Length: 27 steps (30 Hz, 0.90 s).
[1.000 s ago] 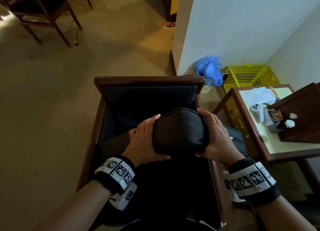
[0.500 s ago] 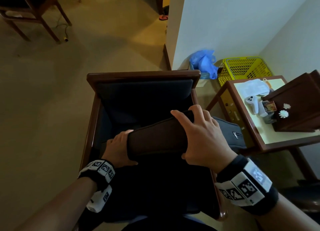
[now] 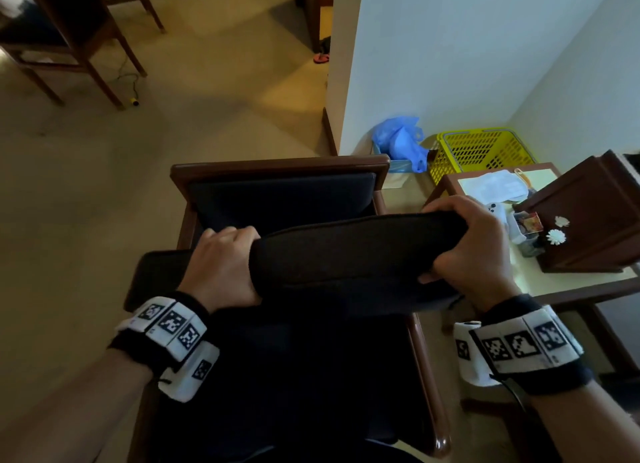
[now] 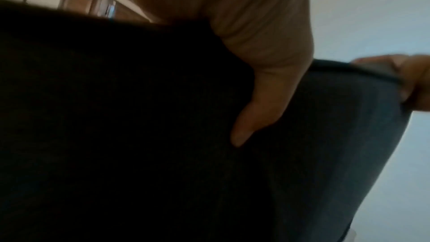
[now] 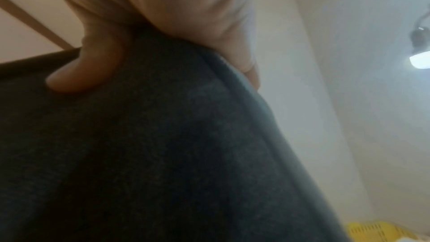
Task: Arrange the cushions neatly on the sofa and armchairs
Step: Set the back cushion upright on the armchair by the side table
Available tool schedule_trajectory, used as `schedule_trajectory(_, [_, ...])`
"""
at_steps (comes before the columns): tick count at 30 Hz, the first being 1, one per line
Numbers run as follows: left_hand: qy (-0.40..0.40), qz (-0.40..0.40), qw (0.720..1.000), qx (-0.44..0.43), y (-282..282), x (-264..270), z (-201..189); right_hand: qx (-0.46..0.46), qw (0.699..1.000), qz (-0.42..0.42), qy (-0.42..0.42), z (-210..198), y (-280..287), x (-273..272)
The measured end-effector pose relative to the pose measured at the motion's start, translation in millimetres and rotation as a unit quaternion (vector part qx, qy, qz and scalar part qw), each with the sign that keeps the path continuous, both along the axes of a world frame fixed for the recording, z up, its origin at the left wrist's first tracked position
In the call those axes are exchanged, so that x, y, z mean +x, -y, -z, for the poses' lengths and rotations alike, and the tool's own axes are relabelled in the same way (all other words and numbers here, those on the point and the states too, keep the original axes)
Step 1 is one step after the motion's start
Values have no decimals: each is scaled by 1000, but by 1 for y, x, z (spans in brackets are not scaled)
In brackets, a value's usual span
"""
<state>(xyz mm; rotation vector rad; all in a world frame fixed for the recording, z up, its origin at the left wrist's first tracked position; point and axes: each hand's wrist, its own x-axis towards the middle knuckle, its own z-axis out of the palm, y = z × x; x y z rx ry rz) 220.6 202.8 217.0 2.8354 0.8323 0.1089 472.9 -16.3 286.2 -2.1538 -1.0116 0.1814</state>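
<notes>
A dark flat cushion hangs level above the wooden armchair, held by both ends. My left hand grips its left end, thumb pressed into the fabric. My right hand grips the right end, which reaches past the chair's right arm. The same cushion fills both wrist views, with my right thumb on its face. A dark back cushion stands against the chair's backrest. Another dark cushion sticks out to the left beneath my left hand.
A side table right of the chair carries a dark wooden box, papers and a white controller. Behind it stand a yellow basket and a blue plastic bag by the white wall. A wooden chair stands far left on the carpet.
The cushion, bunched between both hands a second ago, is now stretched flat and wide. My right hand moved right, past the chair's arm, and the cushion rose higher.
</notes>
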Motion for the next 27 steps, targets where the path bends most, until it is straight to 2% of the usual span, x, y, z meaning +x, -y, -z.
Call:
schedule_trajectory(3, [-16,-8,1000,18,-6,-2,-33,53,998,2,-43,12,6,1])
schedule_trajectory(6, [-31,-3,998,62,-10,-5,-31,92,992,-1,-82,46,3,1])
schedule_trajectory(9, [-59,-9,997,58,-6,-9,3,76,991,5,-106,99,4,-5])
schedule_trajectory(13, [-131,-37,991,-6,13,-10,65,-9,993,28,-114,156,21,-17])
schedule_trajectory(17, [-139,-92,981,-99,35,-14,103,-112,979,62,-157,176,29,-28])
schedule_trajectory(19, [-112,-85,984,-106,36,-23,110,-126,975,82,-162,177,24,-30])
schedule_trajectory(21, [-75,-94,980,-158,29,-37,115,-123,967,121,-186,176,17,-28])
schedule_trajectory(24, [-6,-195,956,-220,7,-71,123,-142,919,209,-303,172,6,-26])
schedule_trajectory(27, [46,-341,916,-209,-19,-94,120,-104,828,277,-476,171,10,-24])
